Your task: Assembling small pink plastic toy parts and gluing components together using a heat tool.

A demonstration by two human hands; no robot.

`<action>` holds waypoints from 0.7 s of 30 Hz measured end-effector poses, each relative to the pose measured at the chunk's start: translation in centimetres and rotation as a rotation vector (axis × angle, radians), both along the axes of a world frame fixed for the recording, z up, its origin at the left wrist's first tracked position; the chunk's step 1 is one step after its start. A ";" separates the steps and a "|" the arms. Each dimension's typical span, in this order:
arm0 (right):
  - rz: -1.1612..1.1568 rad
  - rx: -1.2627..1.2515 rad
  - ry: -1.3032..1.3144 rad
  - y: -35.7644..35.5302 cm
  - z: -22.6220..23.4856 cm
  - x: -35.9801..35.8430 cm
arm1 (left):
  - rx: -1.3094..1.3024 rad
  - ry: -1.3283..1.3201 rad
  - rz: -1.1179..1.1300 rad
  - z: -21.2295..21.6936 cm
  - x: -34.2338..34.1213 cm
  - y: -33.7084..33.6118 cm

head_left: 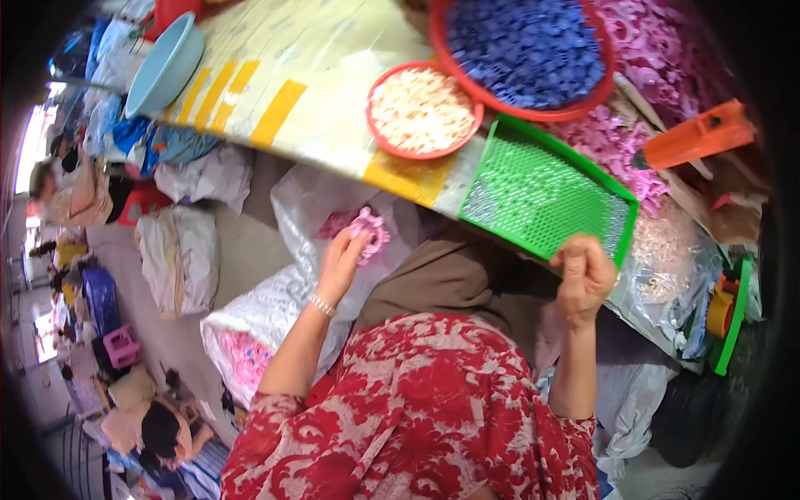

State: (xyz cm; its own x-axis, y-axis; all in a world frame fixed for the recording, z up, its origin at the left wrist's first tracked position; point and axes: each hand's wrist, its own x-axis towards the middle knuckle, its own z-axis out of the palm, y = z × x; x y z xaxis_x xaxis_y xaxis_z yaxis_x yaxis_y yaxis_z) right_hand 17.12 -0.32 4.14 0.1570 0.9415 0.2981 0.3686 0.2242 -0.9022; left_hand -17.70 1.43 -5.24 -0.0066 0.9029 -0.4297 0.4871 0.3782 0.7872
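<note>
My left hand (337, 260), with a bracelet at the wrist, pinches a pink plastic piece (377, 238) with an open, wavy outline. Below it is a clear plastic bag (302, 202) with more pink pieces inside. My right hand (586, 275) is closed, thumb against the curled fingers, at the near right corner of a green perforated tray (533, 193). Whatever those fingers hold, if anything, is hidden. Many small shiny bits lie in the tray. Beyond it on the table stand a red bowl (372, 125) of pale pieces and a larger red basin (603, 82) of blue pieces.
Pink pieces (612, 154) are heaped to the right, near an orange tool (700, 137). A light-blue basin (171, 67) is at the table's far left. A white sack (218, 321) of pink pieces stands by my left arm. People sit further left.
</note>
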 end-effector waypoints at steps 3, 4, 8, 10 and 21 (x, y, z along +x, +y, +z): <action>-0.005 0.030 -0.093 0.4 -0.4 0.0 | 0.531 0.615 -0.132 -4.8 -2.2 -0.9; -0.003 0.038 -0.112 0.4 -0.4 -0.2 | 0.542 0.624 -0.069 -4.5 -2.5 -1.0; -0.001 0.104 -0.158 0.7 -0.3 0.0 | 0.600 0.140 0.206 1.3 2.0 1.6; -0.011 0.125 -0.156 0.6 -0.2 0.2 | 0.702 0.024 0.230 4.6 4.6 3.2; -0.030 0.306 -0.183 -0.8 0.4 1.4 | 1.200 -0.089 -0.408 15.8 17.3 13.5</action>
State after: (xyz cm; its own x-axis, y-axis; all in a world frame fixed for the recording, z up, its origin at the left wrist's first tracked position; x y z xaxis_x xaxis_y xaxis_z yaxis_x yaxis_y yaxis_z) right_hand 18.54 -1.13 4.53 0.1016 0.7998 0.5916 0.5286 0.4604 -0.7132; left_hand -0.39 14.90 10.57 0.3490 0.6539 0.6713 0.3280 -0.7563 0.5661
